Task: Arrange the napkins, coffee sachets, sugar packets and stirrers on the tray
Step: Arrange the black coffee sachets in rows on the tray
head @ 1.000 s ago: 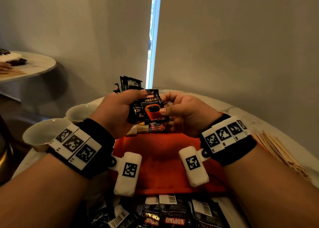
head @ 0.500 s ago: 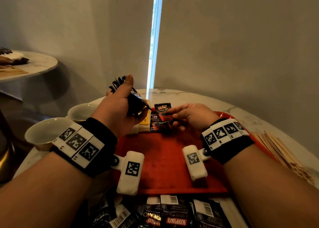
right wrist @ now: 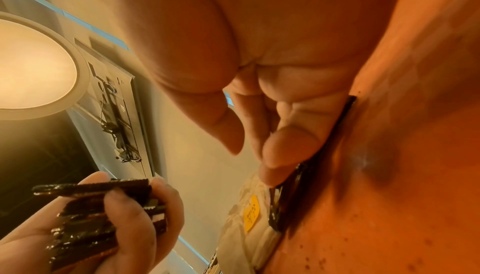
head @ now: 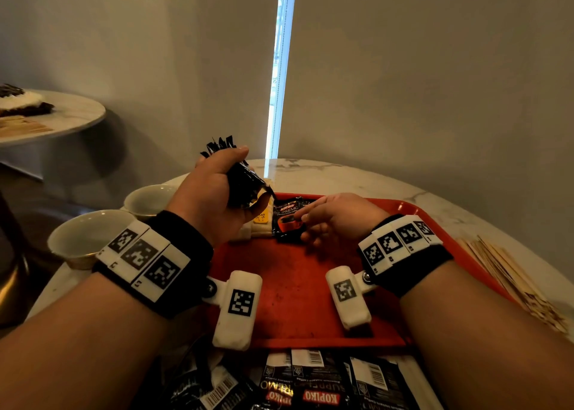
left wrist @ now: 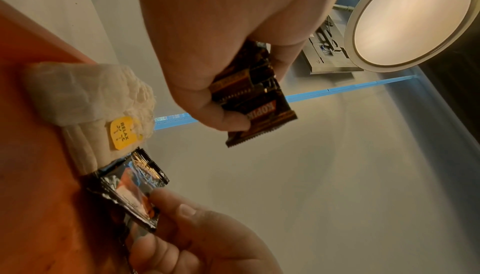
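The left hand (head: 214,192) grips a bundle of coffee sachets (head: 239,182) above the red tray (head: 295,285); the right hand (head: 338,217), fingers seemingly straight, presses one sachet (head: 287,220) flat on the tray, just beside the folded napkins (left wrist: 85,97).

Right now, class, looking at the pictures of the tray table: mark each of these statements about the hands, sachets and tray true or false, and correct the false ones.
1. The left hand grips a bundle of coffee sachets. True.
2. The tray is blue. False: it is red.
3. The right hand touches a coffee sachet lying on the tray. True.
4. The wooden stirrers are on the tray. False: they lie on the table, right of the tray.
5. Folded napkins lie on the tray beside that sachet. True.
6. The two cups stand on the tray. False: they stand left of it.
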`<state>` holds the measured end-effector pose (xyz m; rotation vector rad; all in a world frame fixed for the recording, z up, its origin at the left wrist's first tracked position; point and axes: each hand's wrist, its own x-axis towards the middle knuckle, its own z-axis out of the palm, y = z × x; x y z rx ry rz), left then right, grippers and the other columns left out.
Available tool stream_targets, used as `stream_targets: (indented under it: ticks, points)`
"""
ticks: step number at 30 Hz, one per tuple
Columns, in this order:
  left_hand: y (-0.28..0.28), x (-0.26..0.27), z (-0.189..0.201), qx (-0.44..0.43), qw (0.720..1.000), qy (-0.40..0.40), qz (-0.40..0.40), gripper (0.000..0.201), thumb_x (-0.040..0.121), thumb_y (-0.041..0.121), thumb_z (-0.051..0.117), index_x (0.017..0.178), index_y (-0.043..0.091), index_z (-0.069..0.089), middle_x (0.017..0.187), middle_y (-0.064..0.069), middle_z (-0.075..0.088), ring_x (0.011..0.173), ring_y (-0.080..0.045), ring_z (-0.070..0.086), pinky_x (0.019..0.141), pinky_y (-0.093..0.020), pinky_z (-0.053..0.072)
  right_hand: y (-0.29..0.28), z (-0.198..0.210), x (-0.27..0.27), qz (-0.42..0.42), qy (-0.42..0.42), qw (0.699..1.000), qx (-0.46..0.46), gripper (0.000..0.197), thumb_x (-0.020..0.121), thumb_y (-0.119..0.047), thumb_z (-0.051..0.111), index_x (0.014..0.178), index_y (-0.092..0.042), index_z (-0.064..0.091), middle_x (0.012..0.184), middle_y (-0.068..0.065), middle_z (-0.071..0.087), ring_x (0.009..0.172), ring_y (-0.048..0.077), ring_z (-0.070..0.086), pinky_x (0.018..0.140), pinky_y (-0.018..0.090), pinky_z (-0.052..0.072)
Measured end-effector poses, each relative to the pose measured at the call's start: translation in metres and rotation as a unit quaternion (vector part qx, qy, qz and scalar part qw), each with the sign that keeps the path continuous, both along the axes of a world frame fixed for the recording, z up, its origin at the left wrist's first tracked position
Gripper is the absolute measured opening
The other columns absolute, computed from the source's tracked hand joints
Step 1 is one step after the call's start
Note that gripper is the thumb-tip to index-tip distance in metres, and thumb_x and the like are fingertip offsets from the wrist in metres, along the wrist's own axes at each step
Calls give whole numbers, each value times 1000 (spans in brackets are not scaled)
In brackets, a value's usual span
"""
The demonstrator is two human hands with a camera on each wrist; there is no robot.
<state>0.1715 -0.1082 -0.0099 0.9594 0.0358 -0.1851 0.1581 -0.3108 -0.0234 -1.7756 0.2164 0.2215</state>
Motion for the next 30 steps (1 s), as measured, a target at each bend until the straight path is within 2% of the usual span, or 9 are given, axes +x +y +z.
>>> stream_targets:
  ticks: [2, 6, 10, 14, 15, 18, 21, 26, 30]
  points:
    - [0, 0, -1, 1, 1000, -1, -3, 63, 91, 30, 67, 145, 6, 44, 109, -13, 54, 91, -25, 59, 57, -34, 56, 0, 0, 0, -1, 2, 1000, -3, 21, 92, 4, 58, 111, 4, 67, 77, 15, 72, 72, 25, 69, 58, 30, 53]
    - [0, 1, -2, 4, 1000, -2, -7, 58, 91, 30, 66, 140, 5, 49, 107, -11, 55, 91, -24, 59, 57, -33, 56, 3, -1, 0, -9, -3, 1000, 9, 20, 90, 2, 60, 109, 4, 67, 99, 26, 73, 76, 28, 69, 61, 33, 54]
    - [0, 0, -1, 11, 1000, -5, -16, 36, 92, 31, 64, 120, 10, 56, 100, -8, 57, 89, -22, 59, 58, -31, 56, 4, -3, 0, -8, -10, 1000, 13, 20, 90, 1, 60, 109, 2, 66, 104, 28, 71, 73, 28, 69, 63, 36, 56]
    - [1, -1, -1, 9, 1000, -2, -22, 36, 92, 32, 63, 119, 9, 56, 99, -8, 58, 88, -22, 59, 58, -31, 56, 2, -2, 2, 3, -8, 1000, 4, 19, 90, -2, 62, 109, -1, 67, 102, 26, 72, 78, 32, 70, 80, 49, 57]
    - [1, -1, 0, 8, 1000, -2, -22, 37, 92, 32, 63, 119, 9, 56, 98, -8, 58, 89, -21, 59, 58, -31, 56, 2, -1, 2, 4, -8, 1000, 0, 19, 91, -2, 61, 109, -2, 67, 102, 26, 72, 79, 32, 70, 80, 49, 57]
    - [1, -1, 0, 6, 1000, -1, -29, 39, 91, 33, 63, 121, 8, 56, 99, -9, 58, 87, -21, 60, 57, -30, 55, 4, 1, 0, 0, -13, 1000, -4, 19, 92, -1, 60, 109, 0, 66, 101, 26, 72, 77, 32, 70, 62, 39, 57]
    - [1, -3, 1, 3, 999, -2, -35, 40, 91, 33, 63, 122, 8, 56, 99, -9, 58, 83, -20, 62, 57, -30, 55, 5, 3, -2, -7, -15, 1000, -2, 21, 92, -1, 60, 112, 2, 64, 104, 28, 70, 76, 32, 69, 53, 34, 56]
    - [0, -5, 2, 9, 999, -4, -37, 34, 93, 32, 60, 117, 8, 58, 93, -9, 60, 81, -20, 63, 57, -28, 55, 5, 4, -1, -17, -27, 1000, -1, 24, 92, 0, 58, 116, 5, 61, 112, 29, 65, 70, 30, 68, 49, 33, 55]
    - [-1, -7, 3, 16, 999, -6, -41, 31, 94, 32, 58, 113, 7, 58, 80, -8, 64, 79, -20, 64, 59, -28, 55, 3, 3, 1, -23, -41, 999, 6, 26, 92, 0, 57, 117, 8, 60, 106, 27, 62, 67, 28, 67, 50, 34, 55]
